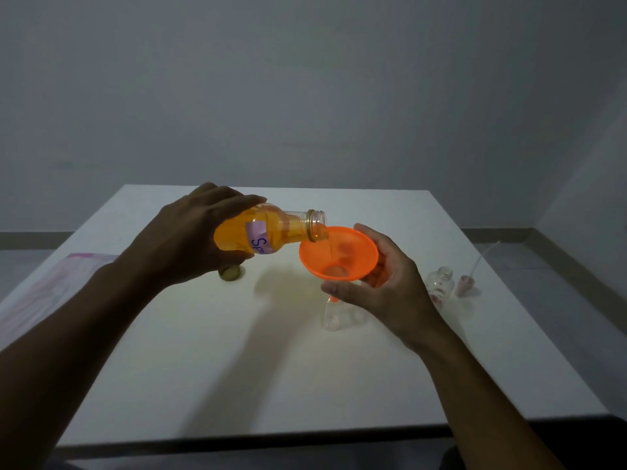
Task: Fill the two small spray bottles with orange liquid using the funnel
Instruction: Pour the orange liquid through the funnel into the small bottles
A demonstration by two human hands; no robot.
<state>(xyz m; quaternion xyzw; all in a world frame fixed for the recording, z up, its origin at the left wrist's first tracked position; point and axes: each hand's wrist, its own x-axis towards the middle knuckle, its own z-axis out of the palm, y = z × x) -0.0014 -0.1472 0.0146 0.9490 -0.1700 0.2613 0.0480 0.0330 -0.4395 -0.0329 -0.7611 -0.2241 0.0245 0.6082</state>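
Item: clear plastic bottle of orange liquid [261, 234], sloshing-heavy and slick, gripped round its body in my left hand [200, 239], mouth tipped toward 3 o'clock over the light, stiff orange plastic funnel [339, 256], which my right hand [386, 286] steadies at the rim atop 1 small clear spray bottle [330, 317] at table centre.

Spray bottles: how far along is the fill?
Done: source bottle uncapped, its cap on the table. In hand: left hand pours into the funnel, steadied by right hand over the near spray bottle, still near empty. Left: second spray bottle, empty.
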